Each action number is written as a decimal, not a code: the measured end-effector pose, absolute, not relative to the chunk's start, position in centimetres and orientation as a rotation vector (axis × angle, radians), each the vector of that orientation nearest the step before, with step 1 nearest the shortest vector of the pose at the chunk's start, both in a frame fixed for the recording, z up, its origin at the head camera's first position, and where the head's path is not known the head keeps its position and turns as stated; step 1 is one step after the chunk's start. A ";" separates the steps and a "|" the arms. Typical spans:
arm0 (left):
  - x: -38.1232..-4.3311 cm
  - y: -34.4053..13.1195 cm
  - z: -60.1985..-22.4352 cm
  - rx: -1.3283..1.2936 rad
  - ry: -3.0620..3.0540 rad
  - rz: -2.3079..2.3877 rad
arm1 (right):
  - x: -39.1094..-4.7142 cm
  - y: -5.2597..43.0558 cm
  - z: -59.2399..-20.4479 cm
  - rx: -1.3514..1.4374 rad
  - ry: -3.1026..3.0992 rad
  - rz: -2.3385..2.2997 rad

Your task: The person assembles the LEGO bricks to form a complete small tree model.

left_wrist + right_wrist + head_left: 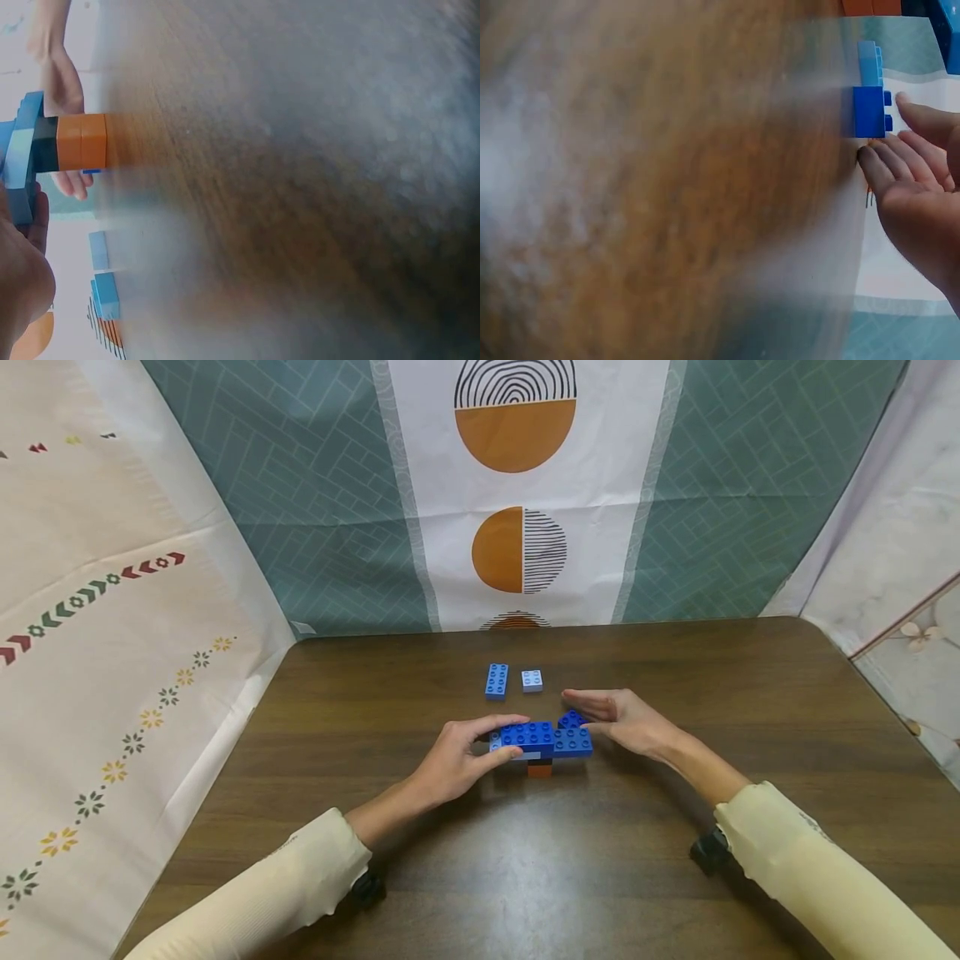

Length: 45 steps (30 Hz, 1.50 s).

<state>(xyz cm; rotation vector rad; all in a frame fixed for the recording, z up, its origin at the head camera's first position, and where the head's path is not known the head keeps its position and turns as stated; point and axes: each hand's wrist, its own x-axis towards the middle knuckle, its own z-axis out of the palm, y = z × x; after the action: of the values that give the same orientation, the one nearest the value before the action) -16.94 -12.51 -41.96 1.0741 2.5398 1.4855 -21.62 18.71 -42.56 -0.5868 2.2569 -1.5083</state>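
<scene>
My left hand (450, 764) grips the left end of a toy brick build (527, 737), fingers on the far side and thumb on the near side. Dark blue and lighter blue bricks form its top, with a blue brick (573, 743) sticking out at the right. Underneath, the left wrist view shows a black brick (46, 144) and stacked orange bricks (82, 142) as a column. Just behind the build lies a loose dark blue brick (868, 112), studs up. My right hand (628, 724) is beside this brick, its fingers extended; contact cannot be told.
Farther back on the brown wooden table (375, 693) lie a long blue brick (496, 682) and a small pale blue brick (532, 681). A patterned cloth (322, 527) hangs behind the table's far edge, and light cloths hang at both sides.
</scene>
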 end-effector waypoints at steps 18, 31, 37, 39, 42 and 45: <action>-17.1 -12.6 -42.0 1.103 2.534 1.483 | -21.9 18.5 -42.6 -0.624 2.495 -1.334; -17.1 -12.6 -42.0 1.103 2.525 1.496 | -21.2 18.9 -40.4 -0.580 2.577 -1.438; -17.1 -12.6 -42.0 1.104 2.521 1.498 | -20.6 19.0 -38.2 -0.594 2.567 -1.533; -17.1 -12.6 -42.0 1.102 2.521 1.498 | -20.3 18.9 -37.6 -0.616 2.558 -1.550; -17.1 -12.6 -42.0 1.101 2.522 1.496 | -19.7 18.6 -37.0 -0.654 2.544 -1.539; -17.1 -12.5 -42.0 1.098 2.525 1.491 | -18.9 18.2 -36.8 -0.686 2.523 -1.511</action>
<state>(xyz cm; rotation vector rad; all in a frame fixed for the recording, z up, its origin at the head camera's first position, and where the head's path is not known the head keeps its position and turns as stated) -17.09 -12.54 -41.97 1.0978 2.5246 1.4905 -18.94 18.17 -36.77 -0.6865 2.5233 -1.5107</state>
